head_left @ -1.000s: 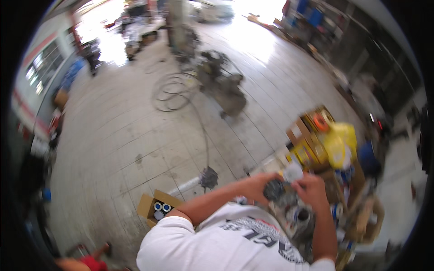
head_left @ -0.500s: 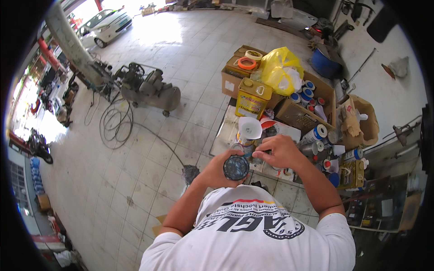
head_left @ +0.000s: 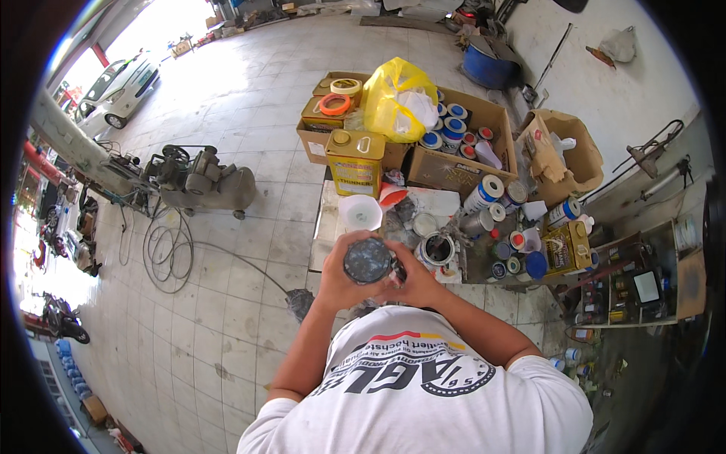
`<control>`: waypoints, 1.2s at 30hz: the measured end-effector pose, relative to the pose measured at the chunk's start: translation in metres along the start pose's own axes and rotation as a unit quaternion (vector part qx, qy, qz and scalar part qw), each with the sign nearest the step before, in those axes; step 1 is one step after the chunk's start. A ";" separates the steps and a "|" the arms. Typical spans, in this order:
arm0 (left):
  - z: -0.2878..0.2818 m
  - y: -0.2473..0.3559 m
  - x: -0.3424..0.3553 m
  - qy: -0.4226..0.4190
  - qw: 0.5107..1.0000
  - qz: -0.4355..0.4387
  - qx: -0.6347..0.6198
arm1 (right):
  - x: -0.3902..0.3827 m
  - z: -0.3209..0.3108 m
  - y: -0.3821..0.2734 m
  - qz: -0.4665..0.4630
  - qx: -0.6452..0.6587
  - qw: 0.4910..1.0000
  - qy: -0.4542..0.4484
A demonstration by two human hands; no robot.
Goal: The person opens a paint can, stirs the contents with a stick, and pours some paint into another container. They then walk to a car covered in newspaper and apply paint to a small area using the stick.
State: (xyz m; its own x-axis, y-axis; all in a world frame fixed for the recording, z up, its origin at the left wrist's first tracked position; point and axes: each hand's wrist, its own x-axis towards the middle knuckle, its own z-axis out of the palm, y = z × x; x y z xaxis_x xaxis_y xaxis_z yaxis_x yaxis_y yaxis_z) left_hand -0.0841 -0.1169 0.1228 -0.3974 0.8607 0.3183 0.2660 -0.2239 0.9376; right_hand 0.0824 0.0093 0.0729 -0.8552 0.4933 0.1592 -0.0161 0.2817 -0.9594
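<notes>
In front of my chest, my left hand (head_left: 336, 274) is wrapped round a round can (head_left: 367, 261) with a dark, grey-smeared top. My right hand (head_left: 417, 278) closes against the can's right side, its fingers curled; a small greyish patch shows by the fingertips, too small to make out. Just beyond the right hand stands an open can (head_left: 437, 250) with dark residue inside. Past the left hand, a white paper cup (head_left: 360, 213) sits on the bench by a yellow rectangular tin (head_left: 354, 163) and an orange-red cup-like piece (head_left: 392, 194).
A cardboard box (head_left: 446, 168) of cans and a yellow plastic bag (head_left: 398, 98) stand behind the bench. Several paint cans (head_left: 484, 194) crowd its right side. On the tiled floor to the left are an air compressor (head_left: 204, 181) and a coiled hose (head_left: 168, 250).
My right hand has come from beyond the can to its right side and closed there. The open can on the bench has come into sight. My view has shifted, moving the surroundings leftward.
</notes>
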 end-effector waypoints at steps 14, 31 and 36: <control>0.103 0.034 0.058 -0.116 0.981 0.046 0.150 | -0.031 -0.045 0.016 -0.059 -0.118 0.921 0.365; 0.181 0.027 0.063 -0.149 0.963 0.115 0.192 | -0.067 -0.080 0.046 -0.008 -0.020 0.897 0.442; 0.200 0.016 0.065 -0.119 0.975 0.142 0.125 | -0.072 -0.085 0.050 0.001 -0.030 0.880 0.475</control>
State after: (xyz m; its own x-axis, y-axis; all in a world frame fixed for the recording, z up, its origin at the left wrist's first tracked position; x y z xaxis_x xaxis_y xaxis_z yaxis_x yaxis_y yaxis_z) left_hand 0.0698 0.0271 0.1310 -0.0697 0.8682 0.4912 0.5526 -0.3763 0.7436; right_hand 0.1871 0.0576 0.0329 -0.0366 0.9510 0.3070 0.0372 0.3083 -0.9506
